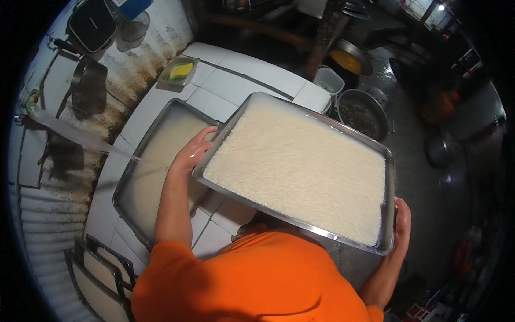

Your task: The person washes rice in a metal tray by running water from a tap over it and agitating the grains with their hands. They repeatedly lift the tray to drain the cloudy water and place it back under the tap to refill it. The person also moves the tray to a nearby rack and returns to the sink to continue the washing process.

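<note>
A rectangular metal tray (322, 232) full of wet rice, with cloudy water along its far side, is held in front of my body. My left hand (197, 149) grips its left end, fingers at the rim. At the right end my right hand (402, 217) holds the outer wall, its fingers partly hidden. Below and to the left, a second tray (155, 116) with cloudy water and pale grain rests on the white tiled counter, partly covered by my left forearm. Water runs into it from a translucent hose (76, 135) at the wall.
On the tiled counter (249, 80) stands a clear plastic container (179, 72) with a yellow-green sponge. Several dark-rimmed trays (100, 277) lean at lower left. Pans hang on the stained wall. Beyond the counter's right edge are a plastic tub (330, 80) and a large round pan (362, 114).
</note>
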`<state>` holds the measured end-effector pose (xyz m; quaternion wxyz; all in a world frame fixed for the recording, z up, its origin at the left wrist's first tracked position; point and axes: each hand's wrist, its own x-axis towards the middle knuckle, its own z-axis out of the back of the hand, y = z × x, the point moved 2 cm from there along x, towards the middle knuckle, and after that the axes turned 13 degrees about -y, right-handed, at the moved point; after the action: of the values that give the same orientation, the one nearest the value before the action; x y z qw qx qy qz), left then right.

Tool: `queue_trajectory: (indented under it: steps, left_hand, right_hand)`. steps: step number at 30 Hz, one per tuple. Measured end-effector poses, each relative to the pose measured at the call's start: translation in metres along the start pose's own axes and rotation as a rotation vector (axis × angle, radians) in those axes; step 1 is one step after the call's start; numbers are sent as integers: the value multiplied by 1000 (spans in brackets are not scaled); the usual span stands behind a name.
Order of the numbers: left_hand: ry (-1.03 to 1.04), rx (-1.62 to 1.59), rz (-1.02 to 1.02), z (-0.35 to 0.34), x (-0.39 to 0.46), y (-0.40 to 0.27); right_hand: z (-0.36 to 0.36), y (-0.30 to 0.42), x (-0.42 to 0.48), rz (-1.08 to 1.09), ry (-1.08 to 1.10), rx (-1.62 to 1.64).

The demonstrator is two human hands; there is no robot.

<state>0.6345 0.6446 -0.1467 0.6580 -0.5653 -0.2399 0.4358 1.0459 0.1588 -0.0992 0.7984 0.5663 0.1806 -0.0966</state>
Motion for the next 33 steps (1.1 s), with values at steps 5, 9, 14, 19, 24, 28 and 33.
queue_trajectory:
  steps: [5,9,14,19,24,28,33]
  left_hand:
    - [23,79,11,-2,3,-12]
    - [11,118,21,1,9,-8]
    - [62,53,31,0,13,-12]
    - [86,-5,43,5,19,-9]
    - [101,-33,56,7,19,-15]
    - [116,53,-1,6,17,-25]
    - [90,54,31,6,20,-24]
  right_hand:
    - [-12,22,-5,110,26,-155]
    - [-12,17,5,118,65,-133]
    - [-15,27,-7,52,23,-131]
    - [-9,21,3,105,21,-153]
    - [-10,24,1,75,35,-164]
    - [-6,24,2,109,33,-211]
    - [-7,21,3,117,-24,-227]
